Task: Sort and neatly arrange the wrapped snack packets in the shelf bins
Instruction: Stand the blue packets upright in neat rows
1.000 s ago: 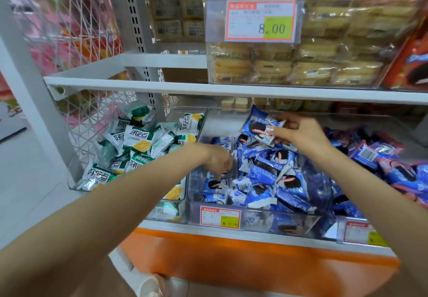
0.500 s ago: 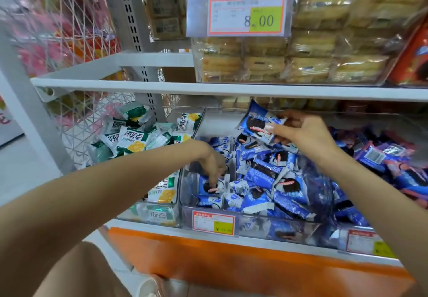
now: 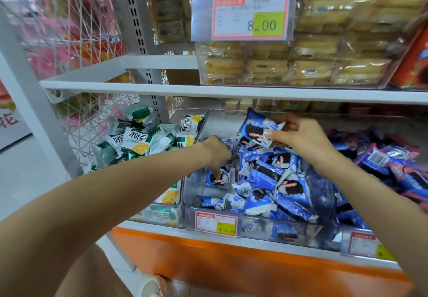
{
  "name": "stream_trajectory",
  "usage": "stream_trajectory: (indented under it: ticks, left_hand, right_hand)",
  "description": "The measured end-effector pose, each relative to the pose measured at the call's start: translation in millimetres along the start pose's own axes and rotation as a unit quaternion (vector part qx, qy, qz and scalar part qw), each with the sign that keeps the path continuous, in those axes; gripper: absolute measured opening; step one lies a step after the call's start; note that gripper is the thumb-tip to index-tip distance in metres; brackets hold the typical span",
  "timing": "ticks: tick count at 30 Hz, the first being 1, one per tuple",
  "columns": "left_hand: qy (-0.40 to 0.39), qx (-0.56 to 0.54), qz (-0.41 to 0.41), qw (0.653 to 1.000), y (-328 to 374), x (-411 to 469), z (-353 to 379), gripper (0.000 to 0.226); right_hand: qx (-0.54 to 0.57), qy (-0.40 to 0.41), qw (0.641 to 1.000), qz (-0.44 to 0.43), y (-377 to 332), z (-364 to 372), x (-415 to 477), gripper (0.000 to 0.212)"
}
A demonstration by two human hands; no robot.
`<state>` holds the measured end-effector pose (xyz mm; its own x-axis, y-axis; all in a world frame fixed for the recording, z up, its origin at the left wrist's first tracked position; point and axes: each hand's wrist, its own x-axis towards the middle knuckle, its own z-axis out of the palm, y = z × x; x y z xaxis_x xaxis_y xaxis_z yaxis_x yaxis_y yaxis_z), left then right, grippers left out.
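Right hand pinched several blue packets; left hand closed on one low in the clear bin. Best stacked flat, labels aligned.

I'm looking into a shop. White metal shelves carry clear bins heaped with wrapped snack packets, and printed price tags are clipped to the bin fronts.
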<state>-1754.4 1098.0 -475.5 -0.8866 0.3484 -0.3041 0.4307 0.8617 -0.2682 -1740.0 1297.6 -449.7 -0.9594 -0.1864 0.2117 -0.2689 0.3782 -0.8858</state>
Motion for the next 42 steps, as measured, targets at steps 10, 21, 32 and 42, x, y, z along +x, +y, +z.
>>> stream_trajectory:
  ticks: [10, 21, 32, 42]
  left_hand:
    - [0.213, -0.103, -0.096, 0.967, -41.6, -63.9, -9.9, 0.029]
    - [0.309, -0.295, -0.147, 0.892, -35.8, -108.4, 27.8, 0.031]
    - [0.238, -0.375, -0.107, 0.89, -34.0, -109.9, 42.6, 0.042]
    - [0.237, -0.401, -0.099, 0.879, -31.3, -111.5, 41.4, 0.041]
  right_hand:
    - [-0.086, -0.042, 0.995, -0.032, -7.3, 26.0, 5.0, 0.03]
    - [-0.433, -0.236, 0.862, -0.121, -2.1, 101.0, 8.4, 0.04]
    - [-0.575, -0.252, 0.764, -0.15, 20.9, 122.4, 15.9, 0.028]
    - [-0.58, -0.235, 0.757, -0.188, 21.2, 123.1, 13.5, 0.021]
